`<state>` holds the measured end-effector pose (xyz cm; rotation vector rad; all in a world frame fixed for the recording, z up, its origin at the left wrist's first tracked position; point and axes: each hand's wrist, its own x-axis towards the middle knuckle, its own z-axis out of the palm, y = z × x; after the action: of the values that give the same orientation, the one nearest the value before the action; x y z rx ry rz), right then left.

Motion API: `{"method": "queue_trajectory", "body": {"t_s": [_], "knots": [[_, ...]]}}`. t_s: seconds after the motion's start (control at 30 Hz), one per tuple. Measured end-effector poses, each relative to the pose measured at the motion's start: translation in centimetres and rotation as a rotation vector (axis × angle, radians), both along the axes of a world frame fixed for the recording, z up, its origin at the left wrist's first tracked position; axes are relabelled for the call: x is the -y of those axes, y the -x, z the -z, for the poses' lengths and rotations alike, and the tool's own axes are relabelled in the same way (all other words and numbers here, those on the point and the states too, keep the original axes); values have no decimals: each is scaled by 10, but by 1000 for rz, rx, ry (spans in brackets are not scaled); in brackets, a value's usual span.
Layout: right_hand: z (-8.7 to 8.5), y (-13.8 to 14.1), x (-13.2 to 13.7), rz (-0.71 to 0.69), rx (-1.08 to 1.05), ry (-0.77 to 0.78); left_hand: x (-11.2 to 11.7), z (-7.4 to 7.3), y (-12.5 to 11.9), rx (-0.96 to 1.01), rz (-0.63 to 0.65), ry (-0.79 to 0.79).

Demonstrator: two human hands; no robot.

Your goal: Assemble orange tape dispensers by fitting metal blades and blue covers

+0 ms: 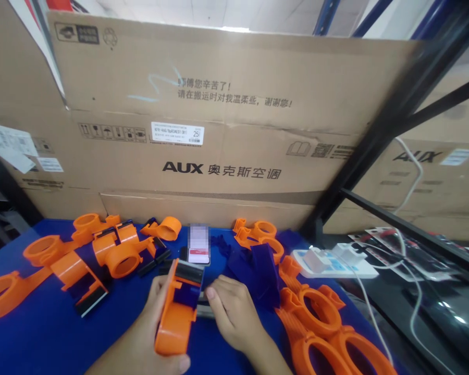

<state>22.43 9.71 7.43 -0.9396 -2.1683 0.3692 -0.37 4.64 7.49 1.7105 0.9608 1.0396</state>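
Observation:
My left hand [156,312] is wrapped round an orange packing-tape dispenser [175,325], held upright with its black-edged end up and a dark blue part inside. Close to its right side, my right hand [232,307] is closed, fingers curled and thumb pointing toward the dispenser. A small grey metallic piece [206,311] shows between that hand and the dispenser; whether the fingers grip it is hidden. Behind the held dispenser lies a phone [198,252] with its screen lit.
Several finished-looking orange dispensers [68,265] lie at the left on the blue table [23,344]. Orange frames [316,312] and dark blue parts [254,271] lie at the right. A white power strip [359,268] with cables is beyond them. A large cardboard panel [219,135] stands behind.

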Motion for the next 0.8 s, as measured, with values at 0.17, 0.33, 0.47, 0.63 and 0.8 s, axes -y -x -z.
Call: {"method": "queue_trajectory", "body": {"t_s": [0.17,0.33,0.47,0.63,0.8], "knots": [[-7,-6,4,1,-57,-41,38,16,89,-362,-386,-28],[-8,-11,6,-50,-73,-123,75,32,151,-561,-644,55],[-9,-10,6,-65,-24,-140,83,33,152,-708,-770,11],[-10,-5,6,-92,-4,-104,57,31,160,-912,-765,-152],[-11,-8,6,-80,-41,-80,23,11,221,-1028,-939,-382]]}}
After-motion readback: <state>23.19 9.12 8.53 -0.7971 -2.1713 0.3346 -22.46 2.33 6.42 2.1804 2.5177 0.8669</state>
